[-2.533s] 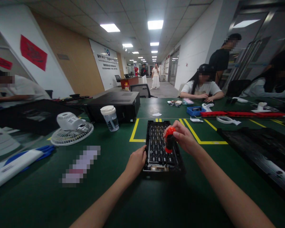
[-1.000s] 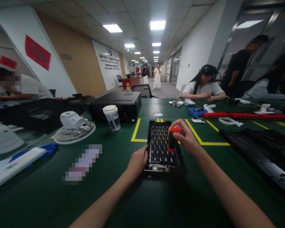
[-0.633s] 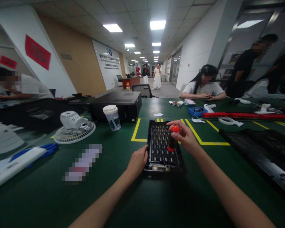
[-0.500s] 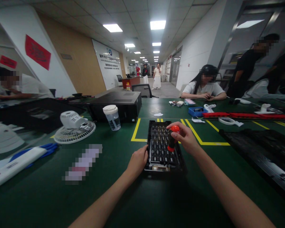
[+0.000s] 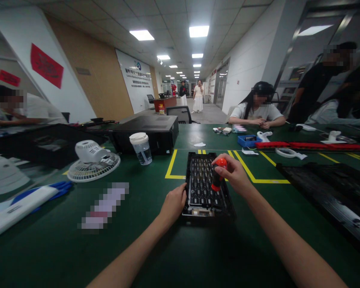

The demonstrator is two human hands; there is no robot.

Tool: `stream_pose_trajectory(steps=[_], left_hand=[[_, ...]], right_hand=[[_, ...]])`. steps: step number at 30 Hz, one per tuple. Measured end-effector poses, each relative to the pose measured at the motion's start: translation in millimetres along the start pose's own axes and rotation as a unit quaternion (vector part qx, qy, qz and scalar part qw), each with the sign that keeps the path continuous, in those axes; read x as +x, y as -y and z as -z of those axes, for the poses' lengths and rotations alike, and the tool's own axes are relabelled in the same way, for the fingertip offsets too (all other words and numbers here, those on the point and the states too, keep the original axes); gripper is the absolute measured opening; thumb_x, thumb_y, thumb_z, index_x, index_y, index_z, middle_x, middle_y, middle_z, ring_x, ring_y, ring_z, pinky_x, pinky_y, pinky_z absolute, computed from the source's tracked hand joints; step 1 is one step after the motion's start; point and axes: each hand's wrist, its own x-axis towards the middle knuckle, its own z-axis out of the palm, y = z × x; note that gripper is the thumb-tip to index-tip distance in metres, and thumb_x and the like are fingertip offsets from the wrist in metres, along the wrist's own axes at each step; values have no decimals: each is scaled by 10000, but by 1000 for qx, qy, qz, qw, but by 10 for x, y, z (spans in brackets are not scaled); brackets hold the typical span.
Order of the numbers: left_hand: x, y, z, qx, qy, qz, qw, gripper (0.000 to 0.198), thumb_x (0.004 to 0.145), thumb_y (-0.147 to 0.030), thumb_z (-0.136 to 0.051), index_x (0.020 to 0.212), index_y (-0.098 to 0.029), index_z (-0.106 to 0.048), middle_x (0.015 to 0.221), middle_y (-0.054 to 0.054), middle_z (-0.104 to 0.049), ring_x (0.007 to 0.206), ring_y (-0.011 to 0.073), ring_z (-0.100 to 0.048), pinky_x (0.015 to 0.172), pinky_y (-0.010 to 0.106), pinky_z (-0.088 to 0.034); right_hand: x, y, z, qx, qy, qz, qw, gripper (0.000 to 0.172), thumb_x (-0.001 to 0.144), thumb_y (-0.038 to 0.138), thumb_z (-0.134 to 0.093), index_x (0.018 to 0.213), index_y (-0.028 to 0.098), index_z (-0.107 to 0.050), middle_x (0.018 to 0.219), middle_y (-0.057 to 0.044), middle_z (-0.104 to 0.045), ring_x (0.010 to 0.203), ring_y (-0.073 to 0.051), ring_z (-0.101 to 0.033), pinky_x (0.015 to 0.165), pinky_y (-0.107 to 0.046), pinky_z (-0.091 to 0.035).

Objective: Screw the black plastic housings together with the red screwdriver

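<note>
A black ribbed panel [image 5: 199, 172] lies flat on the green table [image 5: 63, 252] in front of me. My left hand [image 5: 173, 204] rests closed on the panel's near left edge. My right hand [image 5: 234, 175] is closed round a screwdriver with a red and black handle [image 5: 217, 176]. The screwdriver stands nearly upright, and its tip is down on the panel's near right part.
A small white fan [image 5: 91, 161] and a lidded clear cup [image 5: 141, 148] stand to the left, with a black computer case [image 5: 150, 132] behind them. A blue tray [image 5: 247, 140] and a red bar [image 5: 306, 145] lie at the far right. Other people sit around the table.
My right hand has shifted slightly right on the panel with the screwdriver and reset its fingers on the handle. My left hand has stayed put. A person at the right has walked further right.
</note>
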Motion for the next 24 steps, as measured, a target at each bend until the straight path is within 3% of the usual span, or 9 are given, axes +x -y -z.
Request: stream_pose_trajectory(steps=[24], left_hand=[[-1, -1, -9, 4, 1, -1, 1000, 369, 873, -233, -324, 1199, -165, -485, 1144, 60, -593, 1026, 158, -562, 930, 281, -403]], right_hand=[[-13, 0, -64, -30, -47, 25, 998, 250, 698, 343, -635, 714, 171, -455, 699, 17, -451, 620, -103, -418, 527, -222, -327]])
